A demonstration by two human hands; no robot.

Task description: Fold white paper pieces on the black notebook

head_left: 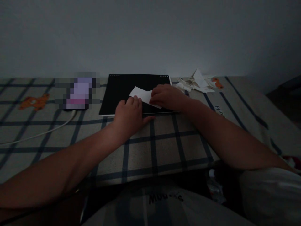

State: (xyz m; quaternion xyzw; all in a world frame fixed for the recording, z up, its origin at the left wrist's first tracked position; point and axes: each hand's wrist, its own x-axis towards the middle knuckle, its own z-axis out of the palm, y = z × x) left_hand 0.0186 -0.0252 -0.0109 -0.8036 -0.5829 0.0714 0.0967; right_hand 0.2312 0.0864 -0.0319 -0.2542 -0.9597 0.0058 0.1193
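Observation:
A piece of white paper (141,93) lies on a black notebook or pad (118,87) with punched holes along its far edge. My left hand (130,113) rests palm down on the near edge of the black cover. Its fingertips touch the left part of the paper, and the thumb stretches out to the right. At the paper's right end, my right hand (167,96) has its fingers bent together over the piece. Part of the paper is hidden beneath those fingers.
Torn white paper scraps (198,82) are heaped to the right of the notebook. On the left lies a blurred-out phone (79,93) with a white cable (50,130). A checked cloth (162,147) covers the table, which meets a wall (141,37).

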